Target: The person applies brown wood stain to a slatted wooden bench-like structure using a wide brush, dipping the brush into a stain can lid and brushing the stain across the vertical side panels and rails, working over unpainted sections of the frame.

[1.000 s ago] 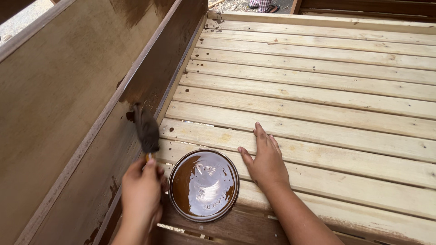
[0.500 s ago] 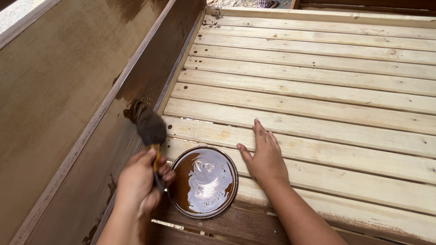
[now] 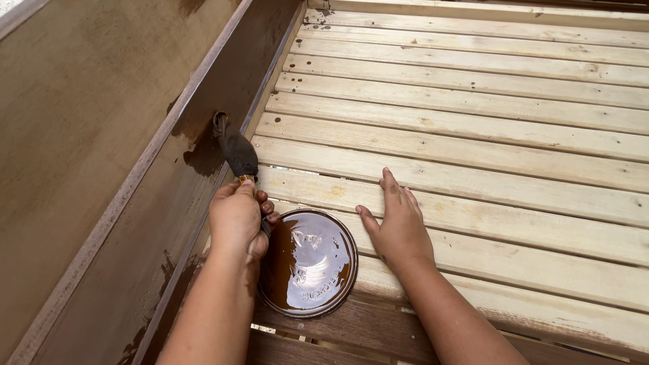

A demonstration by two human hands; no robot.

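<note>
A left hand (image 3: 236, 217) is gripping a dark, stain-soaked paintbrush (image 3: 234, 150), fingers curled tight around its handle, bristles pressing the brown wooden side rail (image 3: 203, 128) just above the knuckles. The right hand (image 3: 399, 226) is resting flat, fingers spread, on pale wooden slats (image 3: 473, 135) beside a round lid of brown stain (image 3: 307, 263).

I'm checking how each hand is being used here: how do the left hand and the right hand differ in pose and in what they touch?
The left hand is closed in a grip around a brush whose dark bristles press on the stained side board; the right hand holds nothing. The left hand is raised at the board; the right hand lies flat, fingers spread, on the pale slats. Both flank the round lid of brown stain.
</note>
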